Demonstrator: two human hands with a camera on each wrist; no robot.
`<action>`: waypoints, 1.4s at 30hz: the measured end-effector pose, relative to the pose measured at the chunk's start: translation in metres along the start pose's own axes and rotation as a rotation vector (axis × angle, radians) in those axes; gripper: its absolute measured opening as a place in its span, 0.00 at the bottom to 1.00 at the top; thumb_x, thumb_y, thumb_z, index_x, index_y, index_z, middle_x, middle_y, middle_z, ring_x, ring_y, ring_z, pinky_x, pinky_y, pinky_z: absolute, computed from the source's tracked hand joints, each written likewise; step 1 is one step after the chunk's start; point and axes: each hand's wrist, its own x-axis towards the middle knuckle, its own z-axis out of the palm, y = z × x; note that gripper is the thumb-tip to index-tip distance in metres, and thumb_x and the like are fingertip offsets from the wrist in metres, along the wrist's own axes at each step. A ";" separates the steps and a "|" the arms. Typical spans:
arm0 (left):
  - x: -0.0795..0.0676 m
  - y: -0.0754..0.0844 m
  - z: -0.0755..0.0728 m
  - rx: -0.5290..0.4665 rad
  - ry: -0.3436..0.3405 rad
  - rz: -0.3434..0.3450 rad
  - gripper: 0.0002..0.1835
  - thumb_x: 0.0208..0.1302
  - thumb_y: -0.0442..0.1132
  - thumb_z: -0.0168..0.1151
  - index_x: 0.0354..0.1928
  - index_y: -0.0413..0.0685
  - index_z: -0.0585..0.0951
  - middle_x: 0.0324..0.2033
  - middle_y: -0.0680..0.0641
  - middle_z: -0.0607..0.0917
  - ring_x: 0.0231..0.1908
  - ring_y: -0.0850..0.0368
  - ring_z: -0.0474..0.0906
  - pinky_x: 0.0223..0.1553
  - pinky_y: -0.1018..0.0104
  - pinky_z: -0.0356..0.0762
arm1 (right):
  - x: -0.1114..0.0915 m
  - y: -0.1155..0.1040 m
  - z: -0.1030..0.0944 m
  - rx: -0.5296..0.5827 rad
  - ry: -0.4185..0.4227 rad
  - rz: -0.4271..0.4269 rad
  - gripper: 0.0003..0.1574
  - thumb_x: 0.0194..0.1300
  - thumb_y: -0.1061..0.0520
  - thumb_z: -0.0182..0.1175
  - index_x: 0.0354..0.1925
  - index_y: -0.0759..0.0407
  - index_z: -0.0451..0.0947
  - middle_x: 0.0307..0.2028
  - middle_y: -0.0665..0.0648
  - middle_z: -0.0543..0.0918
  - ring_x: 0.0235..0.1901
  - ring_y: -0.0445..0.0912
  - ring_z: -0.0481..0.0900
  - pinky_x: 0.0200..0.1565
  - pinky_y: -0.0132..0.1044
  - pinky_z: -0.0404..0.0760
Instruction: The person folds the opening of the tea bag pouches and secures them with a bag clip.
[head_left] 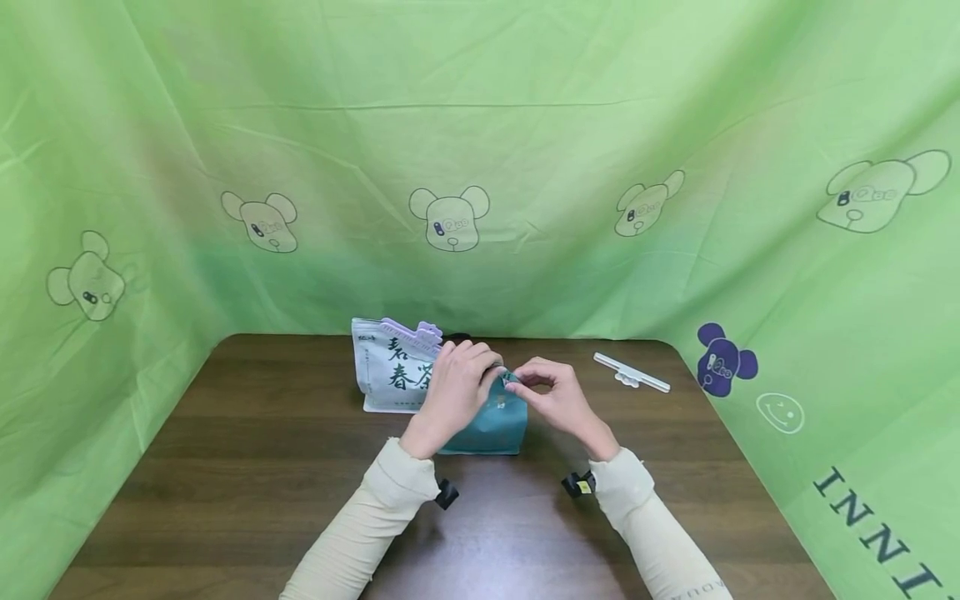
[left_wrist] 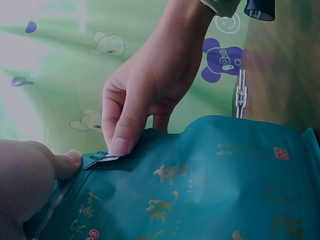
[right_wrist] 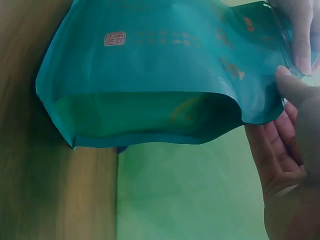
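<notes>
Bag [head_left: 491, 429] beneath hands [head_left: 456, 385] [head_left: 562, 402], both pinching top edge [head_left: 509, 378].

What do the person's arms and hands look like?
The left sleeve and right sleeve are long and cream, with thick cuffs. Grey letters mark the right one. Black gadgets show by both wrists. The left hand and right hand wear no gloves.

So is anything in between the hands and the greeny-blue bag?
No, nothing visible is in the way: the left hand and right hand both touch the teal bag at its top. The pale bag stands behind it to the left, and the white clip lies off to the right.
</notes>
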 end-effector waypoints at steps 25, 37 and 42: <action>0.000 0.000 -0.001 0.024 -0.033 -0.038 0.02 0.64 0.40 0.71 0.35 0.54 0.86 0.32 0.57 0.86 0.34 0.57 0.78 0.38 0.62 0.68 | 0.011 -0.005 0.007 0.013 -0.006 0.011 0.07 0.56 0.76 0.69 0.35 0.71 0.86 0.31 0.66 0.87 0.33 0.38 0.84 0.37 0.32 0.85; 0.002 -0.001 -0.002 0.007 -0.052 -0.027 0.02 0.66 0.40 0.69 0.37 0.52 0.87 0.32 0.56 0.86 0.35 0.56 0.78 0.40 0.61 0.68 | 0.020 -0.009 0.008 -0.028 -0.001 -0.080 0.07 0.55 0.79 0.68 0.34 0.74 0.86 0.28 0.68 0.86 0.29 0.38 0.84 0.32 0.29 0.84; 0.002 -0.003 -0.002 0.006 -0.068 -0.022 0.02 0.68 0.40 0.67 0.38 0.53 0.87 0.33 0.57 0.86 0.35 0.57 0.78 0.39 0.62 0.68 | 0.022 -0.009 0.007 -0.049 0.004 -0.125 0.08 0.53 0.79 0.68 0.33 0.74 0.87 0.26 0.65 0.86 0.26 0.42 0.83 0.30 0.28 0.82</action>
